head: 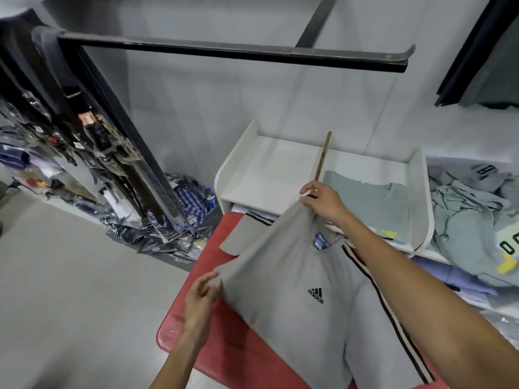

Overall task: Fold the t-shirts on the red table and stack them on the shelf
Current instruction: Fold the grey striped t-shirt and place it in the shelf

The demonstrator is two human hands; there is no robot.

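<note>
A grey t-shirt (295, 276) with a black logo and black-and-white shoulder stripes lies partly lifted over the red table (224, 341). My right hand (323, 203) pinches the shirt's shoulder near the collar and holds it up. My left hand (202, 290) pinches the shirt's left side edge, lower and nearer to me. Beyond the table stands a white shelf (266, 164) with a folded pale green t-shirt (368, 203) lying in its right half.
A thin wooden stick (323, 155) leans on the shelf. A heap of pale green and grey garments (474, 226) lies to the right. A black clothes rail (224, 51) crosses above. Packaged clothes (168, 217) pile on the floor at left.
</note>
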